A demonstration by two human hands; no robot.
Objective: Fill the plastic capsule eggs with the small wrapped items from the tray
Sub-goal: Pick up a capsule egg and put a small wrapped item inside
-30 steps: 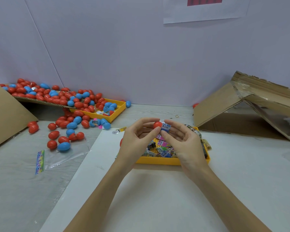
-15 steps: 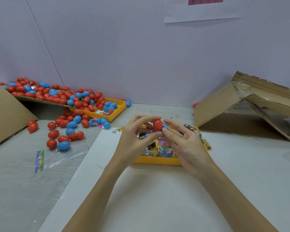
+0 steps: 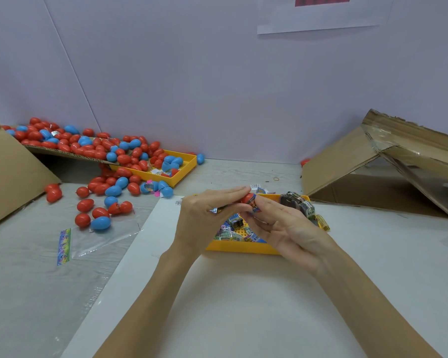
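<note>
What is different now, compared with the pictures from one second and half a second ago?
The left hand has turned flatter, its fingers stretched out over the red egg. The right hand has rolled palm-up and still pinches the wrapped item against the egg. Both hands sit slightly lower over the yellow tray. Nothing was let go. The egg pile and cardboard box stayed put.

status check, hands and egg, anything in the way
Left hand and right hand both pinch the red capsule egg over the yellow tray. Wrapped item half in. Nothing blocking.
</note>
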